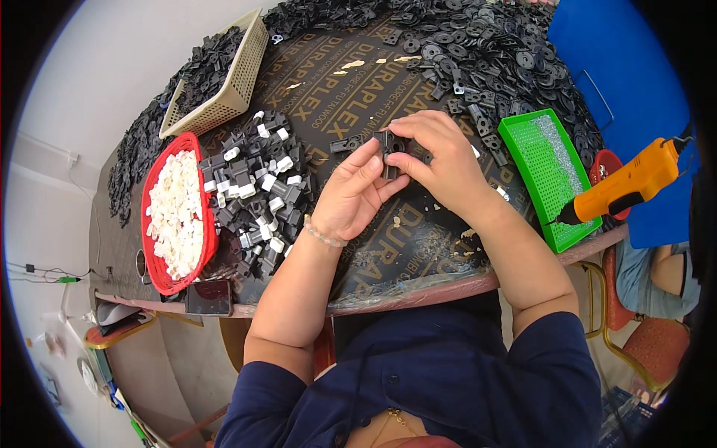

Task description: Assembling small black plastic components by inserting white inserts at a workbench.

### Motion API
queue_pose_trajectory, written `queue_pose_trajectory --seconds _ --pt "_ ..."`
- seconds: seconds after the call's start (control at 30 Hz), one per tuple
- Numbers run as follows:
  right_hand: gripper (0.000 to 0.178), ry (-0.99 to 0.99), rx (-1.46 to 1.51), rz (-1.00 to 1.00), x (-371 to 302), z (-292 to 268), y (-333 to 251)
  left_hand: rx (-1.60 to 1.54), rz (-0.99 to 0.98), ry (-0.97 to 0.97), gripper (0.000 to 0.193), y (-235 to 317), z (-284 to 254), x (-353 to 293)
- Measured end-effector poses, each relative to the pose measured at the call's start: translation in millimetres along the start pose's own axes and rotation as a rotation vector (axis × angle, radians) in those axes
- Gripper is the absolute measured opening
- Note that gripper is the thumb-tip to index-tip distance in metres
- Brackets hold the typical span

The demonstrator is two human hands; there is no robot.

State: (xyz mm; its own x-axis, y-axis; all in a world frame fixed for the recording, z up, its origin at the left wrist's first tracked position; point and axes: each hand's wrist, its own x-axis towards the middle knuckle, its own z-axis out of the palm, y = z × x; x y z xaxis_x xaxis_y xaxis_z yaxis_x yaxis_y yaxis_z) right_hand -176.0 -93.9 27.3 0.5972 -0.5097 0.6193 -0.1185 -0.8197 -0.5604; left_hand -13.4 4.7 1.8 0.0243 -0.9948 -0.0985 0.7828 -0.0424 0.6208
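Observation:
Both hands meet over the middle of the table around a small black plastic part. My left hand, with a bead bracelet at its wrist, grips the part between thumb and fingers from the left. From the right, my right hand has its thumb and fingertips closed on the same part. The fingers cover much of its shape. Another black plastic piece lies just left of the hands. Beside my left forearm is a pile of black pieces with white inserts.
A red basket of small white pieces and a beige crate of black parts stand left. Loose black parts heap along the back. At right are a green tray of small metal pieces and an orange electric screwdriver. A phone lies at the front edge.

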Motion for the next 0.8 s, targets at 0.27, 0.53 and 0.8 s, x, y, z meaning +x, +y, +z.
queue_pose_trajectory --seconds 0.27,0.53,0.8 --pt "0.030 -0.208 0.470 0.405 6 -10 13 0.168 0.007 -0.103 0.029 5 -6 0" --pt "0.026 -0.254 0.711 0.539 6 -14 14 0.718 0.301 0.068 0.025 -9 -8 0" --pt "0.023 -0.250 0.731 0.577 5 -15 5 1.044 0.425 0.164 0.025 -5 3 -8"
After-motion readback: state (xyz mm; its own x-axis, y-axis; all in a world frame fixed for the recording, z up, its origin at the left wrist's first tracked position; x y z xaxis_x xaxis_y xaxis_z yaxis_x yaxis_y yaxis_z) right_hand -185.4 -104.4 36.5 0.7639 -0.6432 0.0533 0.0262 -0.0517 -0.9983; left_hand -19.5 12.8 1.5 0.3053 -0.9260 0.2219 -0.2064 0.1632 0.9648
